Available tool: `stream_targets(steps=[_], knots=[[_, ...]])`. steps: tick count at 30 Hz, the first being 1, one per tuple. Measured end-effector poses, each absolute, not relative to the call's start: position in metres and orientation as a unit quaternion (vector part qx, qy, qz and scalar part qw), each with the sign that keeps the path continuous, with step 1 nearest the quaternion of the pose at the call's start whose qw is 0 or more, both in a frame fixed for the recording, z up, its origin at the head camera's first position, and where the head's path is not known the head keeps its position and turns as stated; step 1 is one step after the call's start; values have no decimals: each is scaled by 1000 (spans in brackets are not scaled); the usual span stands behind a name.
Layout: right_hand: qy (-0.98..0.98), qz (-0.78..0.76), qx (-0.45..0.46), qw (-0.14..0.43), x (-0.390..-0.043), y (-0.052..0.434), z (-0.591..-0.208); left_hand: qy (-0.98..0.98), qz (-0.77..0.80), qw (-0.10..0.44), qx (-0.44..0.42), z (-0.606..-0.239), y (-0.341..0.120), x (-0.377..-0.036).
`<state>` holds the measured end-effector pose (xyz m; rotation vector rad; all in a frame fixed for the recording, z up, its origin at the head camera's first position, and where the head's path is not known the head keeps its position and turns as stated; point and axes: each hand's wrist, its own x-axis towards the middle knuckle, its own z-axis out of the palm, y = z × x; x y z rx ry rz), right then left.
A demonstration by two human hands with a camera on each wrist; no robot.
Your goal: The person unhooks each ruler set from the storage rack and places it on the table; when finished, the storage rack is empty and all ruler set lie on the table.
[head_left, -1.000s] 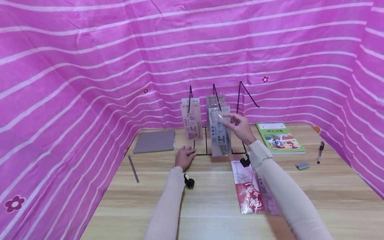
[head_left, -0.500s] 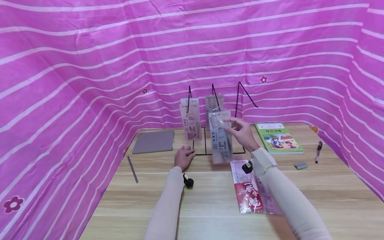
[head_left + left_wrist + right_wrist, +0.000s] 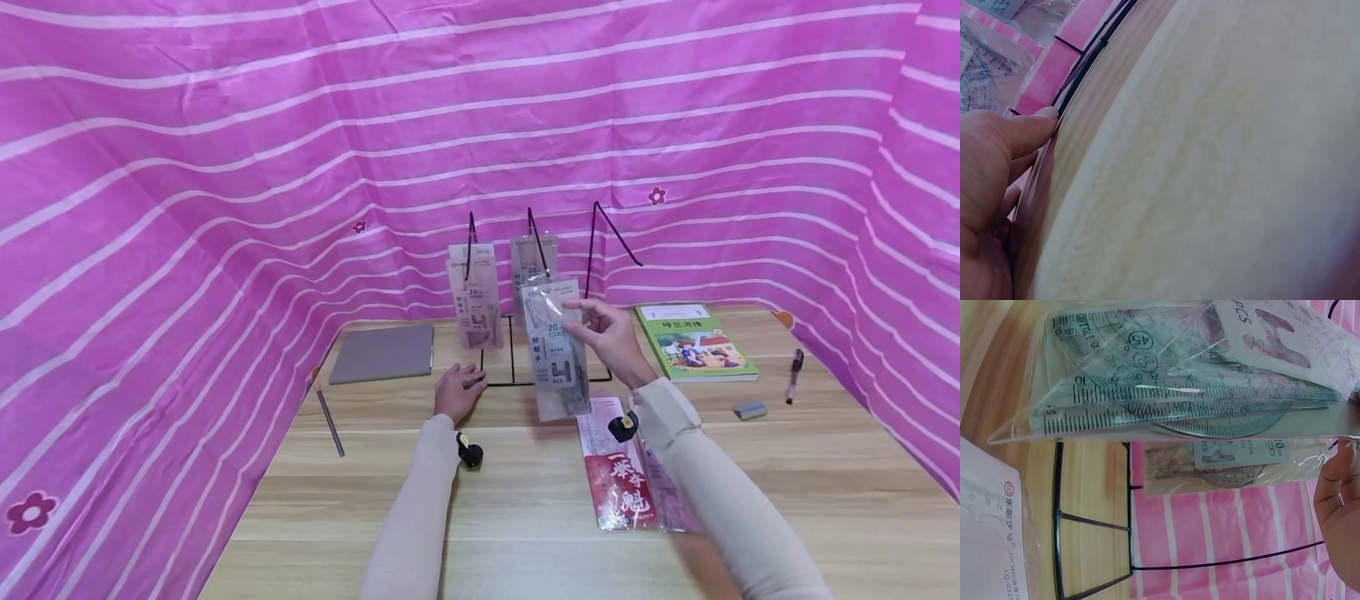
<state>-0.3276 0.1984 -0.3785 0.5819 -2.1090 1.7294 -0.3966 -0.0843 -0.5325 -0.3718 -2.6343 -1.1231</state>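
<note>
My right hand (image 3: pixel 617 343) pinches the right edge of a clear-packaged ruler set (image 3: pixel 557 354), whose top is right at the tip of the middle hook of a black wire display rack (image 3: pixel 513 352). In the right wrist view, a protractor and rulers show inside this package (image 3: pixel 1166 394). Behind it, a second ruler set (image 3: pixel 529 257) hangs on the same hook. Another ruler set (image 3: pixel 476 304) hangs from the left hook. My left hand (image 3: pixel 457 393) holds the front left corner of the rack's base. In the left wrist view, its thumb (image 3: pixel 1032 128) presses on the black wire.
Two more packages, one with a red lower part (image 3: pixel 618 483), lie on the table (image 3: pixel 525 517) below my right forearm. A grey notebook (image 3: pixel 382 353) and a thin grey rod (image 3: pixel 330 422) are left. A green book (image 3: pixel 697 343), an eraser (image 3: pixel 750 410) and a pen (image 3: pixel 795 377) are right.
My right hand has drawn the front ruler set down and toward me along the middle hook, to its tip. My left hand stays at the rack's base.
</note>
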Motion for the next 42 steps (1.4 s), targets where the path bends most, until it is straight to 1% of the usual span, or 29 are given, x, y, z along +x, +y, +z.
stream_targets(steps=[5,9,14,17,23,31,36,42], knots=[[-740,614,210,180,-334,205,-393,-910,-375,125,-128,-532,-84,-395],[-730,619,216,193,-331,206,-396,-911,-371,126,-133,-530,-83,-394],[-716,646,188,187,-325,198,-399,-910,-372,128,-132,-530,-84,-395],[-708,673,148,153,-321,194,-402,-910,-369,132,-134,-530,-85,-395],[-694,715,65,45,-315,190,-417,-907,-374,132,-141,-530,-85,-394],[-744,666,-11,-55,-315,191,-450,-907,-376,128,-138,-530,-86,-398],[-765,635,-36,-103,-311,186,-461,-905,-383,126,-138,-534,-87,-403],[-775,616,-42,-138,-304,180,-473,-909,-375,119,-134,-537,-86,-402]])
